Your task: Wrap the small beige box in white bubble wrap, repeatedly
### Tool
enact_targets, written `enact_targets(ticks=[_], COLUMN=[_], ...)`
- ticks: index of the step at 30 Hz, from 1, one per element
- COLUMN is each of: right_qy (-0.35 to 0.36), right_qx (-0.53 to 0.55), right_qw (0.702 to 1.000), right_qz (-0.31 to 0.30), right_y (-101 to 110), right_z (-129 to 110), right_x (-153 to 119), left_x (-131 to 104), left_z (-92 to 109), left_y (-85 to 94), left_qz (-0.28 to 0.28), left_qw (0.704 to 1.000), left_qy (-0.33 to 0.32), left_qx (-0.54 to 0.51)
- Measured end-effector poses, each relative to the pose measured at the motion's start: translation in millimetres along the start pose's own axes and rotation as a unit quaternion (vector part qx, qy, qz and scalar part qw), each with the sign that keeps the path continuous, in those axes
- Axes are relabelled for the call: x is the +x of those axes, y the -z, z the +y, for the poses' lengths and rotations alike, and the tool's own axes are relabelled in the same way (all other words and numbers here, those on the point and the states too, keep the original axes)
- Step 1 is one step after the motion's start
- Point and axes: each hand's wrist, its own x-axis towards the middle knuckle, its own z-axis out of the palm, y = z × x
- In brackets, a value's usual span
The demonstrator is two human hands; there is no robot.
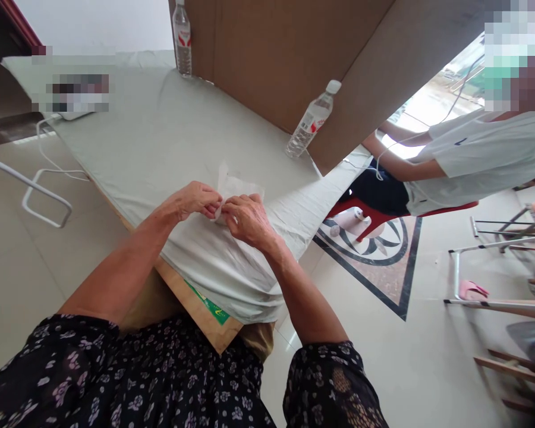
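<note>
Both hands meet over the cloth-covered table, close to its front corner. A thin white tissue-like sheet [241,185] lies under and between them; whether it is paper or fabric I cannot tell. My left hand [200,200] pinches the sheet's near edge between thumb and fingers. Right beside it, my right hand [246,217] is closed with bent fingers on the same edge, its fingertips almost touching the left ones. The back of the right hand hides part of the sheet.
A pale cloth [134,131] covers the table. Two water bottles, one upright [184,44] and one nearer [311,122], stand against a cardboard panel [276,53]. A white device with a cable [78,113] lies far left. Another person [468,154] sits at right on a red stool [374,220].
</note>
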Motion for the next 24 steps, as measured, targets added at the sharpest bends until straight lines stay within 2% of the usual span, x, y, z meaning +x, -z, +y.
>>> enact_targets(ticks=[3, 6, 9, 10, 11, 12, 14, 17, 20, 24], right_qy=[-0.007, -0.031, -0.138, -0.184, -0.225, -0.266, -0.332, -0.381, -0.389, -0.36], right_qx=[0.04, 0.099, 0.129, 0.141, 0.163, 0.192, 0.259, 0.349, 0.379, 0.362], right_qw=[0.999, 0.992, 0.957, 0.939, 0.925, 0.913, 0.89, 0.851, 0.836, 0.854], right_qz=[0.011, 0.075, 0.22, 0.253, 0.259, 0.243, 0.173, 0.09, 0.08, 0.097], right_y=[-3.2, -7.1, -9.7, -10.4, -11.2, -12.2, -15.3, -21.3, -26.0, -31.6], right_z=[2.4, 9.3, 25.4, 32.1, 38.8, 44.9, 53.4, 56.0, 53.6, 54.2], right_x=[-1.8, -12.3, -37.2, -47.5, -57.7, -67.0, -80.3, -82.3, -68.3, -47.4], left_x=[-4.8, -6.0, -5.0, -4.6, -4.5, -4.6, -6.1, -10.4, -13.8, -12.4], left_z=[-0.9, -8.0, -16.7, -18.9, -20.5, -21.5, -22.2, -21.7, -21.2, -20.1], left_y=[-2.9, -14.1, -22.9, -24.3, -25.0, -25.3, -25.8, -27.9, -29.9, -28.2], left_qz=[-0.012, 0.039, 0.086, 0.086, 0.081, 0.074, 0.063, 0.066, 0.076, 0.064], left_qw=[0.997, 0.961, 0.918, 0.912, 0.908, 0.905, 0.899, 0.895, 0.896, 0.897], left_qy=[-0.045, -0.15, -0.218, -0.227, -0.232, -0.235, -0.236, -0.225, -0.209, -0.201], left_qx=[0.069, 0.23, 0.319, 0.331, 0.339, 0.346, 0.362, 0.38, 0.384, 0.389])
